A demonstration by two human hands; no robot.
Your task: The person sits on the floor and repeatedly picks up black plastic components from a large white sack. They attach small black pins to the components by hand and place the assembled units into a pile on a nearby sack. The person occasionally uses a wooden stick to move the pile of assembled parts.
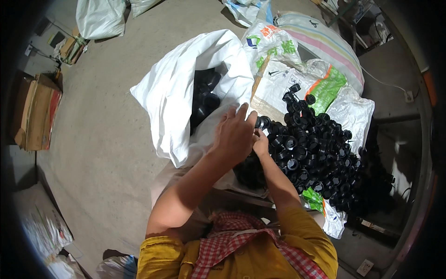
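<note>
My left hand (235, 135) is bent over the near right edge of a big white woven sack (169, 88), its fingers curled. Close against it, my right hand (261, 143) has its thumb and fingertips drawn together. Whatever lies between the fingers is hidden. Just beyond the fingertips is a round black plastic cap (263, 122); I cannot tell whether it is held or rests on the pile. A large heap of black caps (309, 149) spreads to the right of my hands. Inside the sack's open mouth are larger black pieces (204, 95), partly in shadow.
Flattened printed sacks (332, 88) lie under the heap, with a wooden strip (260, 76) alongside. A full striped sack (320, 42) stands behind. At left are cardboard boxes (42, 111) on the concrete floor (102, 116). Another white sack (101, 18) stands at the far left.
</note>
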